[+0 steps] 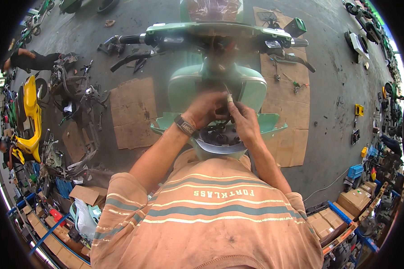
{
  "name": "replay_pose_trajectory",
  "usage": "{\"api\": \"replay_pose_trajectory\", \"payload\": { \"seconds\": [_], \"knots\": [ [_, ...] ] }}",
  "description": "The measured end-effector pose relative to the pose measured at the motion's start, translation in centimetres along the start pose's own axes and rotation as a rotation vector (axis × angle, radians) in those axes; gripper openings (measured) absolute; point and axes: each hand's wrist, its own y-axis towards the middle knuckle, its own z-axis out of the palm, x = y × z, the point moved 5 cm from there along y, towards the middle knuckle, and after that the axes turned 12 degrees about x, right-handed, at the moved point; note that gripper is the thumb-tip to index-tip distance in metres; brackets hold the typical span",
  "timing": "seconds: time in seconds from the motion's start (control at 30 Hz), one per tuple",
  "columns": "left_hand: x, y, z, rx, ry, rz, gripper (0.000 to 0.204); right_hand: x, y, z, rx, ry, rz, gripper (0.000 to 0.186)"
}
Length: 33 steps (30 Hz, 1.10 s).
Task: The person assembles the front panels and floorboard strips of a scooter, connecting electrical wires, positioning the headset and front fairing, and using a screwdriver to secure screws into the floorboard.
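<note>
A mint-green scooter (188, 76) stands in front of me, its handlebar (193, 28) across the top. A blurred hollow in its front panel has dark parts behind it. My left hand (207, 106), wearing a dark wristband, reaches into that hollow with curled fingers; what they hold is hidden. My right hand (244, 120) pinches a thin pale-handled piece (230, 98), perhaps a tool or connector, with a dark thin end pointing up. Just below both hands is a dark open housing (217, 134) with a silvery curved rim.
Cardboard sheets (130, 107) lie either side, the right one bearing small parts. On the left are a partly stripped frame (72, 98), a yellow body panel (30, 121) and two other people (24, 60). Boxes on racks (354, 201) and a blue toolbox (355, 171) are at right.
</note>
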Motion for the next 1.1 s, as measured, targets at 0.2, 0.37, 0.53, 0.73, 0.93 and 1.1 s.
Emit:
{"api": "replay_pose_trajectory", "payload": {
  "seconds": [0.2, 0.37, 0.53, 0.73, 0.93, 1.1],
  "knots": [
    [1.2, 0.0, -0.2, 0.036, -0.134, 0.000, 0.015, 0.5, -0.1, 0.3, -0.029, 0.001, 0.046, 0.038],
    [1.2, -0.4, 0.3, 0.011, -0.131, 0.005, 0.017, -0.5, 0.4, 0.6, -0.063, 0.061, 0.011, 0.038],
    [1.5, 0.0, -1.5, 0.005, -0.078, -0.024, 0.019, -0.9, 1.1, 1.2, -0.057, 0.136, 0.015, 0.038],
    [-0.4, -0.9, -0.1, -0.098, 0.196, -0.094, 0.025, -1.9, 1.5, -2.7, 0.144, -0.133, 0.090, 0.042],
    [-5.1, -2.9, -2.9, -0.331, 1.586, 0.286, 0.036, 2.8, 1.1, -5.5, -0.001, -0.797, 0.070, 0.038],
    [-6.6, -0.3, -2.9, -0.388, 2.192, 0.379, 0.045, 3.3, 5.1, -6.0, -0.240, -1.232, -0.399, 0.027]
  ]
}}
